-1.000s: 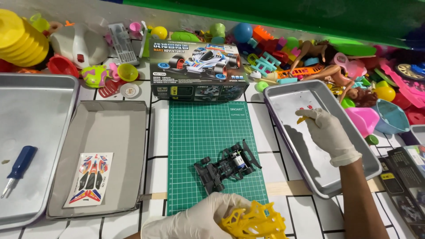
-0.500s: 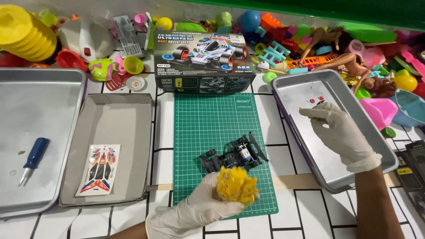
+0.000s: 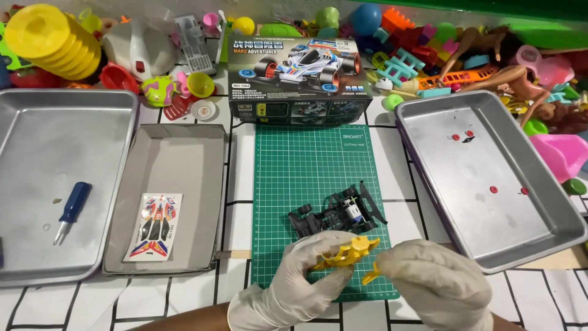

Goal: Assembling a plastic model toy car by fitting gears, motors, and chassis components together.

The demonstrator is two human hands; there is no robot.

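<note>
Both my hands wear pale gloves and meet at the near edge of the green cutting mat point(image 3: 312, 165). My left hand point(image 3: 294, 282) and my right hand point(image 3: 438, 285) together hold a yellow plastic parts frame point(image 3: 349, 254) between their fingertips. Just beyond it, on the mat, lies a black toy car chassis point(image 3: 337, 214) with a small motor showing. The car kit's box point(image 3: 300, 79) stands at the mat's far edge.
A metal tray point(image 3: 551, 233) on the right holds a few small red parts point(image 3: 455, 136). A grey box lid point(image 3: 177, 147) on the left holds a sticker sheet point(image 3: 156, 225). The far-left metal tray point(image 3: 37, 122) holds a blue screwdriver point(image 3: 72, 209). Colourful toys are heaped along the back.
My right hand left the right tray and came down to the yellow frame, which both hands now hold. The camera view has tilted slightly.
</note>
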